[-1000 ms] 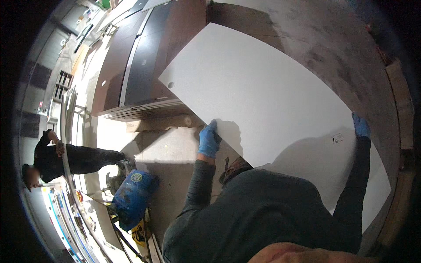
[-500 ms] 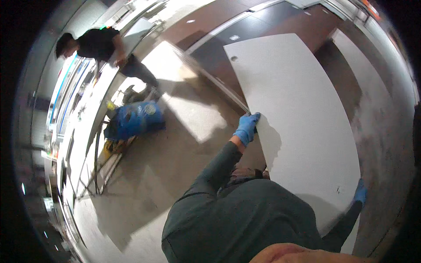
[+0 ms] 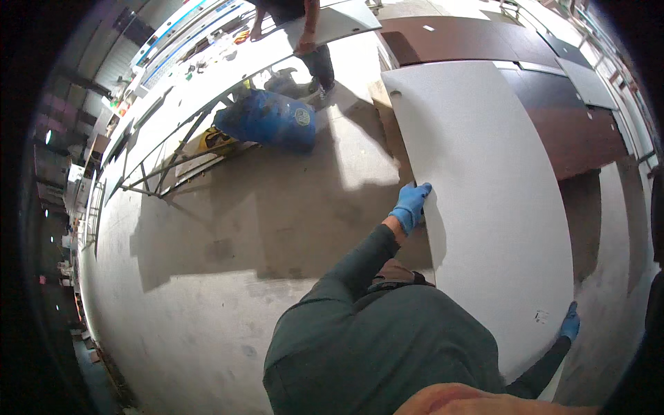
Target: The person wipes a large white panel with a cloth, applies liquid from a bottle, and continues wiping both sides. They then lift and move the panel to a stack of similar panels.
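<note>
A large white panel point(image 3: 494, 200) slants across my front and right side, with a small hole near its far left corner and a small mark near its lower right. My left hand point(image 3: 411, 206), in a blue glove, grips the panel's left edge, fingers curled over it. On the opposite long edge, my right hand point(image 3: 570, 323), gloved in blue too, is wrapped around the rim, its thumb side showing. Part of the right fingers is hidden by the panel.
Dark brown panels point(image 3: 456, 39) lie stacked beyond the white one. A blue barrel point(image 3: 273, 119) lies under a long metal-framed worktable point(image 3: 166, 164) at the left. Behind the table's end stands another person point(image 3: 304, 28), hands on a white panel point(image 3: 335, 22).
My view has swung left, so the barrel, table and other person appear further right. Both hands still grip the panel, and the brown stack shows more at the right.
</note>
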`<state>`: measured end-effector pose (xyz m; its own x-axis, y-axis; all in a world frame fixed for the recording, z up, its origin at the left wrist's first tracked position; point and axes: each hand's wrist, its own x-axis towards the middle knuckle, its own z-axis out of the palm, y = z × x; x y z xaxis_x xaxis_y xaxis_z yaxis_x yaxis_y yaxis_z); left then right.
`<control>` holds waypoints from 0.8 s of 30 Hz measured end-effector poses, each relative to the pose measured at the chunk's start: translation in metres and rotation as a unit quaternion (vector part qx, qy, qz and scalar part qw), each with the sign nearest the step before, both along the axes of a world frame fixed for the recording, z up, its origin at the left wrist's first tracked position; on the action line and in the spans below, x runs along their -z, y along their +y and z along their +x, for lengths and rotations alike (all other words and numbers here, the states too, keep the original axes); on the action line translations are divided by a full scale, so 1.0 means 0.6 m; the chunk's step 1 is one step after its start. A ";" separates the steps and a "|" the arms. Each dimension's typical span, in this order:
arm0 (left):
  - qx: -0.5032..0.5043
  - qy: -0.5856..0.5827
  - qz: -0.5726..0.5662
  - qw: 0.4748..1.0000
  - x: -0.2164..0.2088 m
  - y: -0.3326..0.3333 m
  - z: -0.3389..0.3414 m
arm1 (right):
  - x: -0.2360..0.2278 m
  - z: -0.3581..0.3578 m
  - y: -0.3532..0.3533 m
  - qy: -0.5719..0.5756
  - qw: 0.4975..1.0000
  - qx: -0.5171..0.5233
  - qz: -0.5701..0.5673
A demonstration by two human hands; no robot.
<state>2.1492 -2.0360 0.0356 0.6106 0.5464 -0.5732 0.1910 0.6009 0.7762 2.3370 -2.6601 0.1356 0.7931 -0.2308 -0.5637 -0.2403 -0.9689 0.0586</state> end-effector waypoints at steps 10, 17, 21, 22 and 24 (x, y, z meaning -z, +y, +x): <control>-0.033 -0.021 -0.036 0.999 0.013 0.216 -0.053 | 0.014 0.019 0.199 -0.180 0.962 0.023 0.202; -0.050 -0.053 -0.027 0.997 0.017 0.260 -0.061 | 0.037 0.067 0.230 -0.184 0.957 0.032 0.224; -0.077 -0.072 -0.023 0.994 0.013 0.266 -0.053 | 0.040 0.116 0.248 -0.158 0.970 0.062 0.176; -0.076 -0.068 -0.016 0.995 0.011 0.267 -0.051 | 0.049 0.132 0.248 -0.165 0.963 0.059 0.206; -0.076 -0.051 -0.005 0.996 0.006 0.268 -0.050 | 0.075 0.165 0.245 -0.163 0.947 0.032 0.275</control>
<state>2.1194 -1.8753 0.0322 0.5760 0.6319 -0.5186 0.0175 0.6247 0.7807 2.4361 -2.5130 0.0905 0.9402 -0.0276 -0.3396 -0.2182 -0.8143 -0.5379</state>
